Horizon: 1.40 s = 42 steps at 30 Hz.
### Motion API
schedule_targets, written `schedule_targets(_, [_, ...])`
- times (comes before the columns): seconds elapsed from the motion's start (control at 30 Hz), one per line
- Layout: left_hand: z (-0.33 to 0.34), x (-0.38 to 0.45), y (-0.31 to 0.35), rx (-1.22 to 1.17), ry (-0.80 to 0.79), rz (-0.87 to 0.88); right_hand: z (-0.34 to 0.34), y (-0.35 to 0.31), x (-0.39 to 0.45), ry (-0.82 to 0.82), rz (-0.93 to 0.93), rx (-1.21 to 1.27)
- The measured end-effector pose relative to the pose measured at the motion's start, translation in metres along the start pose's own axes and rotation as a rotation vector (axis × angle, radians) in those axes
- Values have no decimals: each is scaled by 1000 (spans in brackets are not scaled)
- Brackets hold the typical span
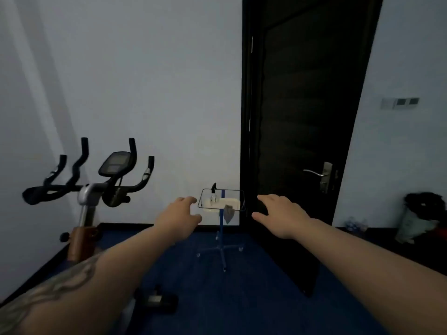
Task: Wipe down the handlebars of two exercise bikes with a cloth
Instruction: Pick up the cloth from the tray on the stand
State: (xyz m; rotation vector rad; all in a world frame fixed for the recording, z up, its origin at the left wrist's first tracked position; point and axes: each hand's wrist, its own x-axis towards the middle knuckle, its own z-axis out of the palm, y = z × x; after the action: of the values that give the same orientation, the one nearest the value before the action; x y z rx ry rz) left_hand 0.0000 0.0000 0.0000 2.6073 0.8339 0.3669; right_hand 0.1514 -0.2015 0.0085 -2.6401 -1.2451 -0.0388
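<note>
Against the left wall stands an exercise bike [89, 189], its black handlebars [79, 165] curving up around a small console [116, 163]. The left hand [180, 220] reaches forward, fingers [189, 200] loosely spread and empty. Just beyond it a wheeled stand [221, 238] carries a wire-rimmed tray [242, 197] holding what looks like a spray bottle [214, 194] — the grey cloth [228, 213] hangs off the tray's front edge. The right hand [281, 215] hovers open, holding nothing — before a dark door [302, 105].
</note>
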Motion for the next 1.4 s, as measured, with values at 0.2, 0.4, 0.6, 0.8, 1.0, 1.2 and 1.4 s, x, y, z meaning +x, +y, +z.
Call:
schedule_targets(0.2, [55,72,1,-18,-48,-68,37,52,72,-68,39,15])
schedule_targets(0.4, [108,141,5,-54,-84,-147,77,107,143,-179,18,64])
schedule_targets(0.6, [145,200,1,-63,-111,-209,98,136,218,-256,-8,107])
schedule_targets(0.8, [179,274,-23,-106,-126,-258,139,152,304,-304,-14,138])
schedule_targets(1.0, [227,352,-63,-195,-170,-286,206,166,384,-378,88,212])
schedule_targets(1.2, [254,437,-101,-233,-173,-337,239,171,471,-241,169,314])
schedule_targets(1.4, [292,499,-114,-265,-185,-387,286,190,531,-271,244,341])
